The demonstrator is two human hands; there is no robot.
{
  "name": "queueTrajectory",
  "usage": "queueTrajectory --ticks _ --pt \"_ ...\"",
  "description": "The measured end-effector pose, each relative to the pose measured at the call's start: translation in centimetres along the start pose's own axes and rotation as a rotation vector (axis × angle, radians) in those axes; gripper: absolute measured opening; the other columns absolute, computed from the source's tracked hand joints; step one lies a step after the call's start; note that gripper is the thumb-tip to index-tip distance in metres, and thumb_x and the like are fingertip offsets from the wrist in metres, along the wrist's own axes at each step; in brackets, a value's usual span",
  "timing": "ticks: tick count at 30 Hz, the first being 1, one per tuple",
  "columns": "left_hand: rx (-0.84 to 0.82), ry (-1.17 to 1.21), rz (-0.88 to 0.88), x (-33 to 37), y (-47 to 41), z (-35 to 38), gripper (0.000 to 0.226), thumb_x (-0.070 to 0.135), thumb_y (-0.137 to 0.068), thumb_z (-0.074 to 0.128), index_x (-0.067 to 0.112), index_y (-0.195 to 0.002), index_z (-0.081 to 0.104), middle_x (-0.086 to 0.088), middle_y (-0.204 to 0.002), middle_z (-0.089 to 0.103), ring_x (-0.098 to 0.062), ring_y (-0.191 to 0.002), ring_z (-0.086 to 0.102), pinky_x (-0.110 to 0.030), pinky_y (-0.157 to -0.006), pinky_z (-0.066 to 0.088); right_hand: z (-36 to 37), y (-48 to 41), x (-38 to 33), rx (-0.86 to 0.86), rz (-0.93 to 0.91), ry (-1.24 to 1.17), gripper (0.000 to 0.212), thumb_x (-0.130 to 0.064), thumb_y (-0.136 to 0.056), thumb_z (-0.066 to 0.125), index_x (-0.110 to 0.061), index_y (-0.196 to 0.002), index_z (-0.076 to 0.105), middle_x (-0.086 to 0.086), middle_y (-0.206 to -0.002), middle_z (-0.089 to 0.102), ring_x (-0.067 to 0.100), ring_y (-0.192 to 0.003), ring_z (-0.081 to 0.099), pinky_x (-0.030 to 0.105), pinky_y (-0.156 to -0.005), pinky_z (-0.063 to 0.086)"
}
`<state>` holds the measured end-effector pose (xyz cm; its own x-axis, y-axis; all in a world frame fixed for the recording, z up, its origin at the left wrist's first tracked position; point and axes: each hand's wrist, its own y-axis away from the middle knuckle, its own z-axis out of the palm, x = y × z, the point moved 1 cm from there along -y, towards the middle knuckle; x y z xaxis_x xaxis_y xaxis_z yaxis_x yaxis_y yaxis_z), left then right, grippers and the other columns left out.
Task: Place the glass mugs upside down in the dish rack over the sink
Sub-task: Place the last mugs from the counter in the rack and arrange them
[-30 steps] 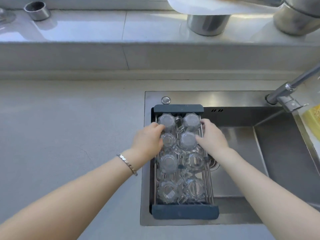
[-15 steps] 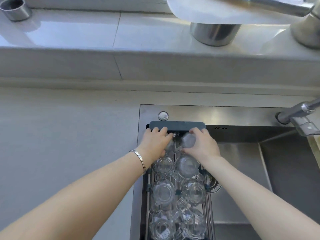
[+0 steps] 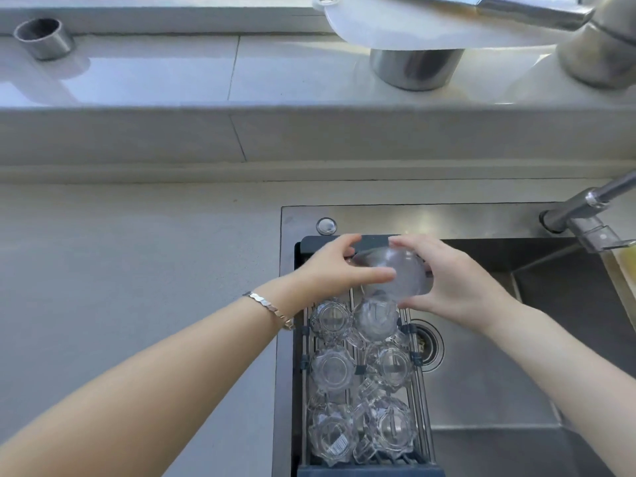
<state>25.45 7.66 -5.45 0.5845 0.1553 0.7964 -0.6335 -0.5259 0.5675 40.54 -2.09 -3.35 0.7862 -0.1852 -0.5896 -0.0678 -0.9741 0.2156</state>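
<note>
A dark blue dish rack (image 3: 307,246) spans the left part of the steel sink (image 3: 481,373). Several clear glass mugs (image 3: 332,370) stand in it upside down in two columns. Over the rack's far end a blurred glass mug (image 3: 407,275) is held tilted, a little above the wires. My left hand (image 3: 332,270) grips it from the left, thumb across the glass. My right hand (image 3: 459,287) grips it from the right. The hands and the lifted mug hide the rack's far row.
A faucet (image 3: 585,206) reaches in from the right edge, with a yellow item (image 3: 624,259) below it. The drain (image 3: 428,342) lies right of the rack. Grey counter (image 3: 137,287) extends left. On the sill stand a steel cup (image 3: 44,37) and steel pots (image 3: 416,68).
Both hands moved from the rack's second row to its far end and closed on one mug, which is now lifted and tilted. The camera has leaned forward.
</note>
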Motion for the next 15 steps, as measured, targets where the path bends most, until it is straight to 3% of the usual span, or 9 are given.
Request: queueTrajectory --ticks 2,4,7,9,12,15 --pt "-0.001 -0.054 -0.041 -0.4 0.7 0.3 0.099 0.049 -0.063 0.079 0.022 -0.145 0.029 -0.008 -0.138 0.05 -0.021 -0.121 0.053 -0.029 -0.098 0.045 0.0 0.4 -0.9 -0.065 -0.063 -0.011 0.084 -0.013 -0.061 0.085 -0.034 -0.13 0.04 -0.036 -0.115 0.039 -0.026 -0.101 0.039 -0.006 -0.086 0.029" --pt "0.031 -0.005 -0.087 -0.9 1.3 0.7 0.106 0.052 -0.056 0.078 0.02 -0.144 0.03 -0.008 -0.136 0.051 -0.022 -0.12 0.054 -0.036 -0.103 0.046 0.4 0.9 -1.1 -0.084 -0.055 -0.086 0.085 -0.008 -0.066 0.08 -0.043 -0.127 0.033 -0.037 -0.117 0.034 -0.029 -0.106 0.035 0.0 -0.096 0.031" --pt "0.096 0.082 -0.136 -1.5 1.9 1.6 0.093 0.037 -0.072 0.077 0.012 -0.146 0.026 -0.005 -0.141 0.044 -0.021 -0.125 0.047 -0.032 -0.102 0.04 1.3 1.6 -1.5 -0.073 0.148 -0.243 0.095 -0.02 -0.067 0.078 -0.039 -0.139 0.02 -0.015 -0.127 0.029 -0.004 -0.115 0.042 0.026 -0.105 0.04" --pt "0.134 0.151 -0.134 -1.2 2.0 2.4 0.09 0.037 -0.071 0.077 0.01 -0.143 0.028 0.001 -0.134 0.044 -0.018 -0.122 0.046 -0.029 -0.097 0.039 2.0 1.5 -2.2 -0.045 0.289 -0.215 0.107 -0.037 -0.061 0.082 -0.033 -0.143 0.015 -0.008 -0.129 0.027 0.006 -0.112 0.043 0.027 -0.098 0.04" --pt "0.129 0.262 -0.113 -0.5 1.8 3.2 0.097 0.041 -0.067 0.079 0.009 -0.143 0.027 -0.001 -0.136 0.046 -0.019 -0.122 0.049 -0.031 -0.103 0.041 2.1 0.8 -3.0 0.117 0.319 -0.057 0.095 -0.041 -0.061 0.08 -0.029 -0.139 0.028 0.001 -0.131 0.038 0.022 -0.109 0.054 0.036 -0.086 0.047" --pt "0.139 0.091 0.0 -0.3 1.6 2.1 0.07 0.037 -0.082 0.069 0.015 -0.139 0.035 0.009 -0.117 0.046 -0.005 -0.106 0.045 -0.016 -0.085 0.04 1.0 -0.3 -1.4 0.187 0.239 0.016 0.077 -0.028 -0.06 0.08 -0.028 -0.129 0.043 0.002 -0.126 0.048 0.028 -0.106 0.057 0.038 -0.083 0.05"
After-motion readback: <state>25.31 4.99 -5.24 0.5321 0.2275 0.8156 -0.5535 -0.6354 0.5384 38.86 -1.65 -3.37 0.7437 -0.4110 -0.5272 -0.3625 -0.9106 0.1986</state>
